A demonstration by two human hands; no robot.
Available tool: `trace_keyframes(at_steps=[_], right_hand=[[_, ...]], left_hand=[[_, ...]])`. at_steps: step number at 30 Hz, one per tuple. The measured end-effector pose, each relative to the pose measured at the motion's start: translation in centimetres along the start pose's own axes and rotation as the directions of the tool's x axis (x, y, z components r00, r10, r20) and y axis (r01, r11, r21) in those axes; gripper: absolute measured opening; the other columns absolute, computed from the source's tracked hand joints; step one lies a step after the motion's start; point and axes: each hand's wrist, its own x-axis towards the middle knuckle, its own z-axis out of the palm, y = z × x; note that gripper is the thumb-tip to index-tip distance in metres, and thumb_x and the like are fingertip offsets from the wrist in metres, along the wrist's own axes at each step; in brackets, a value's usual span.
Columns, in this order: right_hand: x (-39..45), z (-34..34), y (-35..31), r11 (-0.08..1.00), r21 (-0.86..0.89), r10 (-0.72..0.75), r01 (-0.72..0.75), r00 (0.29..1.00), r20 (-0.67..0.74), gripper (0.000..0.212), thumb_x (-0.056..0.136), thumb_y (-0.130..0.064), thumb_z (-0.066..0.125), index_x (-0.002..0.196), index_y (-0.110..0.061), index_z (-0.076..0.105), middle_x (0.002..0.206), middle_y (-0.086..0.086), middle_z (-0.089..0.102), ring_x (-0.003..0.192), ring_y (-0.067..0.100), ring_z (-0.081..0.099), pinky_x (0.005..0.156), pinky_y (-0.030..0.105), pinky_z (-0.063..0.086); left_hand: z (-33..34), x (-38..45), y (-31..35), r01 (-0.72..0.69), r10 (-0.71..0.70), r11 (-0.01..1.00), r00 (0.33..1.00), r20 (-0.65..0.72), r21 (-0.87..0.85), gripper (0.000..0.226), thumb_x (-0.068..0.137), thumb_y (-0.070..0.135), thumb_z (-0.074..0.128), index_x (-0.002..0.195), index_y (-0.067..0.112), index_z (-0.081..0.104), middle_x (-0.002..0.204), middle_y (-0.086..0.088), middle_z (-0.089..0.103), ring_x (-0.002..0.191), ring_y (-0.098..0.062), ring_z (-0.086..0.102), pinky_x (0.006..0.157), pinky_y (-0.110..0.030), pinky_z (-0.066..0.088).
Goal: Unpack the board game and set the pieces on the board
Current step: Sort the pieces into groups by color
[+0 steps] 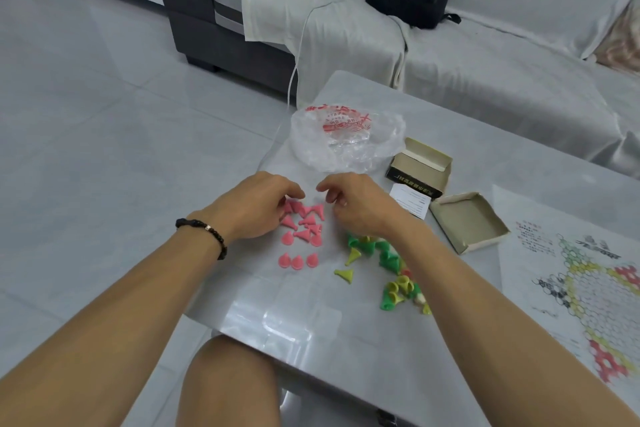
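Bare forearms, one beaded bracelet, a bare knee

No sleeves are seen: both forearms are uncovered from the lower frame edge up to the left hand (258,204) and the right hand (360,204). A bracelet (204,230) of small, dark, rounded beads is worn at the left wrist; one lighter, metallic-looking bead is set among the dark ones on the upper side of the wrist. Nothing is worn at the right wrist, and no rings can be made out on the fingers of either hand. A bare knee (228,381) is shown at the bottom of the view, between the two forearms, with no clothing visible on it.
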Motion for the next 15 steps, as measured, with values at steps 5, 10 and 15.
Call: trace_keyframes(at_steps=[5, 10, 15], right_hand=[[-2.9, -2.0, 2.5, 0.999, 0.030, 0.029, -0.024, 0.983, -0.181, 0.037, 0.092, -0.007, 0.045, 0.123, -0.017, 0.063, 0.109, 0.000, 0.066, 0.091, 0.009, 0.054, 0.083, 0.020, 0.041], [-7.4, -3.4, 6.0, 0.989, 0.037, 0.146, -0.142, 0.958, -0.248, 0.032, 0.091, -0.009, 0.048, 0.115, -0.018, 0.068, 0.107, -0.001, 0.069, 0.097, 0.013, 0.061, 0.082, 0.025, 0.045], [-12.1, -3.4, 8.7, 0.979, 0.050, 0.205, -0.199, 0.954, -0.219, 0.024, 0.086, -0.008, 0.058, 0.101, -0.017, 0.074, 0.096, -0.002, 0.072, 0.084, 0.009, 0.063, 0.076, 0.017, 0.046]], left_hand=[[-0.1, -0.4, 0.7, 0.022, -0.022, 1.000, 0.999, -0.048, 0.000, 0.038, 0.095, 0.013, 0.049, 0.131, 0.023, 0.056, 0.128, -0.001, 0.060, 0.118, -0.018, 0.055, 0.099, -0.034, 0.043], [0.9, -0.2, 5.5, -0.084, 0.079, 0.996, 0.990, -0.113, -0.040, 0.037, 0.095, 0.029, 0.052, 0.131, 0.025, 0.054, 0.128, 0.003, 0.056, 0.119, -0.017, 0.050, 0.098, -0.031, 0.039], [4.1, 0.5, 11.9, -0.245, 0.245, 0.969, 0.969, -0.021, -0.022, 0.034, 0.092, 0.031, 0.057, 0.126, 0.026, 0.058, 0.114, 0.007, 0.058, 0.098, -0.008, 0.050, 0.088, -0.028, 0.043]])
